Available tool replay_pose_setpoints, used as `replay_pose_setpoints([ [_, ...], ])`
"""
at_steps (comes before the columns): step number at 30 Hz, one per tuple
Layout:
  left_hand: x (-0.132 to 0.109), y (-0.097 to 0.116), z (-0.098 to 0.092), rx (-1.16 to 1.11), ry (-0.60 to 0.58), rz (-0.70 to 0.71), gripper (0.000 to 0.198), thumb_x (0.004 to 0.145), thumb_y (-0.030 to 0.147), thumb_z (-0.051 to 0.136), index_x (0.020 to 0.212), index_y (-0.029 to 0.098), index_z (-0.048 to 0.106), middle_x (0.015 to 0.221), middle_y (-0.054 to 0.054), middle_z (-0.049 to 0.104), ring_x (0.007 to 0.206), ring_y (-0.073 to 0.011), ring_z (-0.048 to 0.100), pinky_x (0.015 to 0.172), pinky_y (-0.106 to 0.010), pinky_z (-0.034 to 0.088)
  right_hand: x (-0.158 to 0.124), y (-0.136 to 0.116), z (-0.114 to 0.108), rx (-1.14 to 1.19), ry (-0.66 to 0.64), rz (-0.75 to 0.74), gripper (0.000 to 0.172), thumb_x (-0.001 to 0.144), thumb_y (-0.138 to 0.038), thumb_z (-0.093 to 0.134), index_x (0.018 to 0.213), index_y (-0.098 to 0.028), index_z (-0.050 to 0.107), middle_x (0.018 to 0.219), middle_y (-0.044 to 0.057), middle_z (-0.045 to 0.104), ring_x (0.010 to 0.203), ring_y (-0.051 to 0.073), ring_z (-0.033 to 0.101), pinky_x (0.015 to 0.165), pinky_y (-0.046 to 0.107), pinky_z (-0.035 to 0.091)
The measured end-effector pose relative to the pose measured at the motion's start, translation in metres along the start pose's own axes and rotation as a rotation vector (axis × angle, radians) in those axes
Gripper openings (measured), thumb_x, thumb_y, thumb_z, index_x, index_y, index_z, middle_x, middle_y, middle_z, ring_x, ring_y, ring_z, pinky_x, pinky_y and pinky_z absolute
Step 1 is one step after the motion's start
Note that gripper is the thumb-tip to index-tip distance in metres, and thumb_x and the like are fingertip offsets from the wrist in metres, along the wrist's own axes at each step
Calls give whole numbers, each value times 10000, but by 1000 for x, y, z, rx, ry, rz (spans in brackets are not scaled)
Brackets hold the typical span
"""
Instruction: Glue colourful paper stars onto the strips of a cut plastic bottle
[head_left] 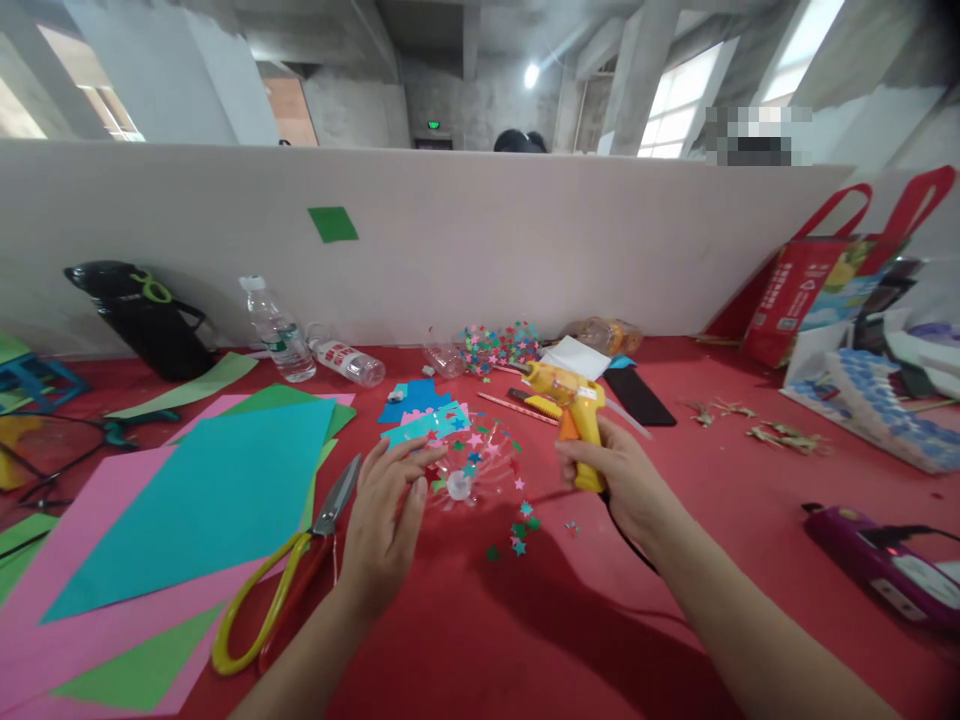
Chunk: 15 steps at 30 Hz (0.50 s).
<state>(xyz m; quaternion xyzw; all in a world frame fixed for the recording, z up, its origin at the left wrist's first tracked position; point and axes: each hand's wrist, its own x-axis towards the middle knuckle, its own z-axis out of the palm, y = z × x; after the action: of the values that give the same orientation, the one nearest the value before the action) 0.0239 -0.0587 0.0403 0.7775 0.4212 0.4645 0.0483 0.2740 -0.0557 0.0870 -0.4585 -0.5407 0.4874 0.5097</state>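
Note:
My right hand (619, 472) is wrapped round the handle of a yellow hot glue gun (564, 385) with an orange trigger. The gun's nozzle points left, toward the back of the table. My left hand (391, 508) has its fingers apart and slightly bent, at the left edge of a clear plastic piece (459, 486) dotted with colourful paper stars. Whether the fingertips touch that piece I cannot tell. Loose paper stars (519, 530) lie just in front of it. Behind stands a clear plastic piece covered in stars (501, 345).
Large scissors (330, 515) and coloured paper sheets (195, 500) lie at left. A black flask (146, 320) and two plastic bottles (277, 335) are behind them. A yellow cutter (541, 404) and a black phone-like slab (640, 396) lie beyond the gun. A purple power strip (877, 560) is at right.

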Motion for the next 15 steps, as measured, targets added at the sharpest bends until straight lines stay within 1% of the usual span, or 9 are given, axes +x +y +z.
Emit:
replay_pose_setpoints([
  [3, -1, -1, 1, -19, -11, -32, 257, 949, 176, 408, 1126, 248, 581, 1216, -33, 668, 1239, -189, 531, 1155, -474, 266, 0, -12, 24, -5, -164, 52, 226, 800, -344, 586, 886, -229, 412, 541, -59, 567, 428, 131, 562, 413, 244, 435],
  [5, -3, -1, 2, -38, -27, -62, 285, 953, 181, 399, 1172, 248, 569, 1213, -37, 661, 1208, -182, 550, 1153, -468, 276, 5, -14, 38, -91, -208, 88, 218, 815, -305, 572, 889, -239, 378, 501, -83, 536, 363, 131, 532, 362, 228, 385],
  [6, -3, -1, 3, -50, -34, -71, 265, 954, 180, 397, 1142, 242, 573, 1206, -40, 662, 1189, -179, 561, 1148, -465, 286, 8, -13, 43, -153, -206, 97, 216, 823, -294, 568, 893, -240, 371, 482, -92, 523, 343, 131, 520, 350, 225, 373],
  [8, -4, 1, 3, -65, -31, -61, 184, 952, 175, 399, 1005, 228, 568, 1190, -47, 671, 1162, -180, 576, 1131, -459, 312, 14, -9, 49, -266, -183, 100, 212, 834, -281, 563, 899, -239, 365, 451, -104, 501, 321, 127, 501, 342, 222, 371],
  [10, -3, 3, 2, -59, -20, -30, 149, 948, 165, 404, 879, 226, 521, 1172, -52, 684, 1158, -185, 579, 1109, -454, 334, 19, -5, 52, -327, -164, 98, 209, 841, -283, 557, 909, -237, 366, 447, -107, 501, 324, 122, 495, 354, 224, 386],
  [11, -2, 4, 2, -51, -16, -15, 155, 947, 158, 404, 845, 227, 498, 1158, -51, 692, 1158, -186, 579, 1100, -451, 341, 20, -3, 52, -342, -162, 100, 209, 840, -287, 557, 907, -238, 365, 453, -106, 504, 331, 119, 497, 361, 223, 390],
  [13, -1, 7, 0, -29, -12, 13, 165, 945, 144, 403, 829, 231, 483, 1125, -42, 707, 1156, -183, 579, 1086, -442, 348, 21, -2, 52, -360, -162, 103, 207, 838, -298, 554, 897, -240, 363, 464, -102, 508, 347, 117, 502, 371, 221, 386],
  [15, 1, 9, -2, -13, -7, 41, 167, 942, 130, 402, 852, 236, 495, 1095, -30, 717, 1156, -176, 580, 1079, -430, 354, 20, -3, 51, -374, -164, 103, 213, 831, -299, 556, 883, -240, 358, 483, -97, 510, 355, 112, 497, 379, 223, 383],
])
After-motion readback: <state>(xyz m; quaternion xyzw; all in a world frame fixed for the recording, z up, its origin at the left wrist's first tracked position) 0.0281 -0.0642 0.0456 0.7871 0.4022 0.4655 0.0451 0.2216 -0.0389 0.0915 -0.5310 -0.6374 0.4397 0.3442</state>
